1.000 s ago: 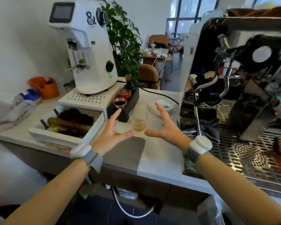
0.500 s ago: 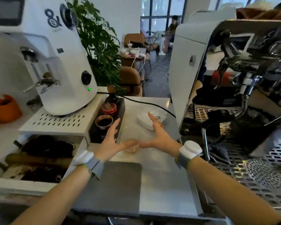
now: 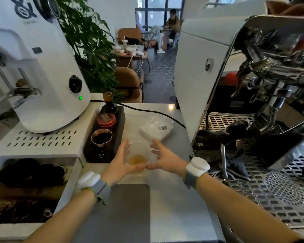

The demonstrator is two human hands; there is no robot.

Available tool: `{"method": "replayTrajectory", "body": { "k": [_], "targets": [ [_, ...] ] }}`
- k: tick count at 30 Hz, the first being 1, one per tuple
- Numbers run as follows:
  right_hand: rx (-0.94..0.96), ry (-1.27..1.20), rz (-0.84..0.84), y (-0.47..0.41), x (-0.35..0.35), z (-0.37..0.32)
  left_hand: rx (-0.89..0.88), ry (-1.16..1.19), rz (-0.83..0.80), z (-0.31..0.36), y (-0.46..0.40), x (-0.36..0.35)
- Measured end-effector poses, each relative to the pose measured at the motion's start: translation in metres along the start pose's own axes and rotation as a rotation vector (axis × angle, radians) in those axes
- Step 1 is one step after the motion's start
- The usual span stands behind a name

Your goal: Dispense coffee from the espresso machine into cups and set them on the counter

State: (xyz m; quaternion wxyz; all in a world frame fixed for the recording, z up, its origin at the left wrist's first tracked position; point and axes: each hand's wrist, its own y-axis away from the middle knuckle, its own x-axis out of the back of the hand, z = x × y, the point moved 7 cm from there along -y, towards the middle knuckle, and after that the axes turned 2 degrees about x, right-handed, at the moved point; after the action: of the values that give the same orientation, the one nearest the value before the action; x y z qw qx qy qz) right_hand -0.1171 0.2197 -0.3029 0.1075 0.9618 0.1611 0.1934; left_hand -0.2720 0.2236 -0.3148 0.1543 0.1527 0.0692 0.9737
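At frame centre, both hands, left and right, cup a clear cup on the desk, fingers spread and not yet clasped. I judge this the pick-up; next, close and lift. Room is tight: black tray left, napkins behind, espresso machine right.
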Motion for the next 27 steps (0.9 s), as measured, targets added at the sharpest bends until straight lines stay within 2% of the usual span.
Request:
{"method": "replayTrajectory", "body": {
  "k": [7,14,20,27],
  "targets": [
    [-0.001,-0.003,-0.043,0.007,-0.007,-0.003,-0.006,-0.02,-0.031,0.003,0.009,0.0],
    [0.144,-0.061,0.001,0.042,0.0,-0.036,-0.121,-0.046,0.03,0.043,0.037,0.01],
    [0.249,-0.077,0.124,0.112,0.011,-0.066,-0.227,-0.058,0.008,0.09,0.081,-0.001],
    [0.31,-0.118,0.243,0.175,0.022,-0.069,-0.276,-0.057,-0.055,0.117,0.113,-0.028]
  ]
}}
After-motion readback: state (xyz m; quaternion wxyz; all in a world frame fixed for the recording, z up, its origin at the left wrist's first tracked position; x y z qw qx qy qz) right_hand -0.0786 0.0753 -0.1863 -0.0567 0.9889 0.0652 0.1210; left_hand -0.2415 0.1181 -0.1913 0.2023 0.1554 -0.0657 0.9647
